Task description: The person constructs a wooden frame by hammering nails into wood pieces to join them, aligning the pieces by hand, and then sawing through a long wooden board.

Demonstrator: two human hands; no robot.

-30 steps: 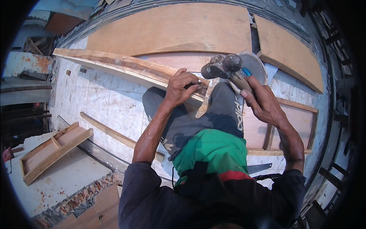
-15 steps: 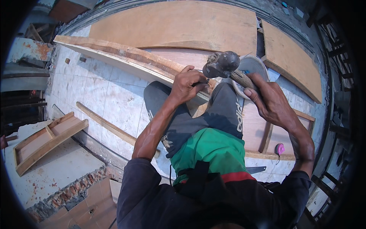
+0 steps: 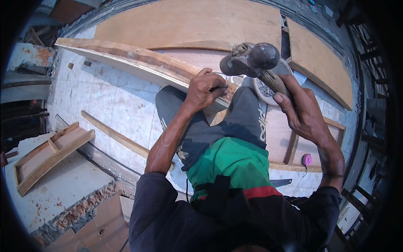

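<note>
My left hand (image 3: 205, 89) is closed in a pinch on what looks like a small nail (image 3: 227, 86), mostly hidden by the fingers, at the near end of a long wood-edged panel (image 3: 138, 59). That panel stands on its edge and slants from the far left to between my knees. My right hand (image 3: 305, 111) grips the wooden handle of a hammer (image 3: 251, 61). Its dark, round-faced metal head hangs in the air above the panel's end, apart from my left hand. Below the hammer sits a whitish bucket (image 3: 288, 69) with loose nails (image 3: 264, 90) inside.
Large plywood panels (image 3: 189, 23) lie at the back, another (image 3: 321, 63) at the far right. Beside my right leg lies a framed panel (image 3: 277, 134) with a pink tape measure (image 3: 307, 159). A saw blade (image 3: 280, 182) pokes out nearby. Leftward are a wood strip (image 3: 115, 134) and small frame (image 3: 54, 157).
The hammer has risen a little and shifted slightly right, together with my right hand. My left hand keeps its pinch at the panel's end. Nails in the bucket show more plainly.
</note>
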